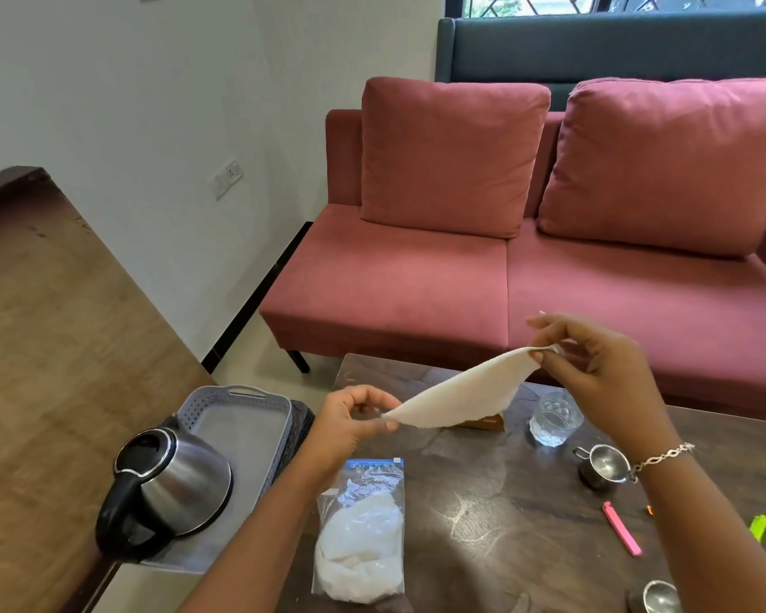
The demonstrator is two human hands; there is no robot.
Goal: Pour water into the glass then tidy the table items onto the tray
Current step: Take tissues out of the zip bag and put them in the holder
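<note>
A white cloth hangs stretched in the air above the dark table. My left hand pinches its near-left corner and my right hand pinches its far-right corner. A clear glass with water stands on the table below my right hand. A grey tray sits at the left, with a steel kettle resting on its near end. A zip bag of white powder lies in front of me.
A small steel strainer cup, a pink clip, a green clip and more steel pieces lie at the table's right. A brown packet sits behind the cloth. A red sofa stands beyond the table.
</note>
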